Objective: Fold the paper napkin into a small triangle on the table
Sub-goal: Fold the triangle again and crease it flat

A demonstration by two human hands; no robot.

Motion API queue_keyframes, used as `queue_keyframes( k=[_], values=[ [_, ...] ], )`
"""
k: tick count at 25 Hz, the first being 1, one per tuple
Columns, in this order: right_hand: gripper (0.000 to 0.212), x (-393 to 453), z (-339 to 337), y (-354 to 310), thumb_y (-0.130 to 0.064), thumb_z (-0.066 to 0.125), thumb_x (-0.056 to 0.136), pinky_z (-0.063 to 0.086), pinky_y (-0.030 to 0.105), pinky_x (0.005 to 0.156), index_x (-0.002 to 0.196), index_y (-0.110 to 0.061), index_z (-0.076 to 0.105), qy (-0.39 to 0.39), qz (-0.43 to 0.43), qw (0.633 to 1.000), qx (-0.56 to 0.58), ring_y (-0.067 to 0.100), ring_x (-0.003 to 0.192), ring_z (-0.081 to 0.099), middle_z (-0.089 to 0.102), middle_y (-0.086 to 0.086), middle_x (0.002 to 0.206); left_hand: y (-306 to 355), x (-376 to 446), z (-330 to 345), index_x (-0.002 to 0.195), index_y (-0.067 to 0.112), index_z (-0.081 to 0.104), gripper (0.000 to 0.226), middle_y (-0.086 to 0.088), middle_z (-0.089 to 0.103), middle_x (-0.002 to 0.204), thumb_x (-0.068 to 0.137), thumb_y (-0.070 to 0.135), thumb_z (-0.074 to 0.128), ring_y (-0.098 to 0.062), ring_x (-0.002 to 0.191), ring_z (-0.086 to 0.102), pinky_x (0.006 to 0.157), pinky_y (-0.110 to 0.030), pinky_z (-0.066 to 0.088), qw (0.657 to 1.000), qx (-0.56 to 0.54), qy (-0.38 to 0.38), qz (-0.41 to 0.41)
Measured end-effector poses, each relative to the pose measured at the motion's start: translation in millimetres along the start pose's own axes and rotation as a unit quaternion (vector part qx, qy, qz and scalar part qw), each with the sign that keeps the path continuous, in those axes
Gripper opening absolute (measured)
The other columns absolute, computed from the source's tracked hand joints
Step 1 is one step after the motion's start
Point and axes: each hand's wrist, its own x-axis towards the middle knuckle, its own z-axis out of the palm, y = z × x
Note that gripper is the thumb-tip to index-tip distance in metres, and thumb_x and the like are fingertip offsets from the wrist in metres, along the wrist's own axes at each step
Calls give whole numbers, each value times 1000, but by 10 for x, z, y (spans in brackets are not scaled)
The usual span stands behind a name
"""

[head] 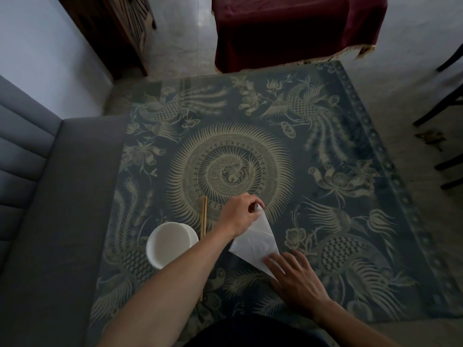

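I see my left hand (241,214) pinching the white napkin's (256,242) far tip at twelve o'clock, while my right hand (294,278) presses flat fingers on its five o'clock corner, on the patterned table (350,146).

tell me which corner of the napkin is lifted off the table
The far corner of the napkin, pinched by the left hand. The near corner lies flat under the right hand.
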Motion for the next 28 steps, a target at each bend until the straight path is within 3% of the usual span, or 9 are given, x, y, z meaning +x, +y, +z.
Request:
queue_keyframes(
  k=[9,15,19,28],
  values=[
    [53,254,0,-156,-40,51,87,51,43,75,133,-14,55,6,39,999,3,25,92,59,58,5,127,54,-137,45,93,23,71,8,10,70,87,85,21,73,-4,77,63,72,-33,55,999,-20,20,26],
    [49,111,11,-117,-39,56,87,50,39,72,130,-15,56,20,13,999,27,24,92,58,58,3,125,73,-412,276,91,22,72,13,7,71,87,81,14,75,-10,76,64,67,-36,55,996,4,53,73],
    [42,-106,13,-3,-36,57,84,50,39,74,122,-19,62,35,-7,999,30,23,94,60,61,-2,116,112,-666,434,92,20,73,16,6,74,91,78,13,76,-12,85,66,74,-32,53,989,43,86,113],
    [46,-178,27,22,-36,57,84,51,41,74,125,-15,62,36,-18,999,19,25,98,57,59,2,120,103,-1070,669,96,22,72,19,6,73,90,79,12,76,-11,84,63,72,-28,46,985,92,74,123]
  ],
)
